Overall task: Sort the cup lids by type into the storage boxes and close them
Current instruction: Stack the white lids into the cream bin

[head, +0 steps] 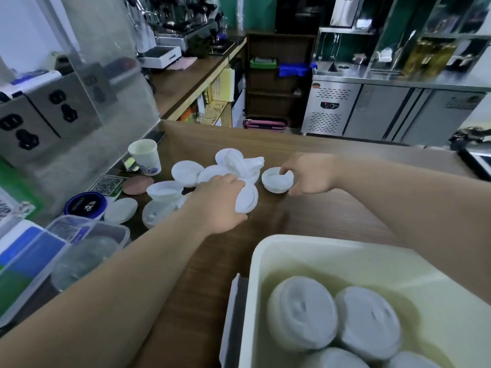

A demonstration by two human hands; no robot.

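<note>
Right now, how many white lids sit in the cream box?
4 white domed lids in the cream plastic storage box: left lid, right lid beside it, and two cut off at the bottom edge, near-left lid and near-right lid. More may lie hidden underneath.

L grip [220, 200] holds white lid [249, 200], R grip [310, 173] pinches lid stack [275, 183].

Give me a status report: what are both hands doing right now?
Left hand grips flat lid. Right hand pinches upturned lid. Box open, lids inside. Path to box looks clear.
</note>
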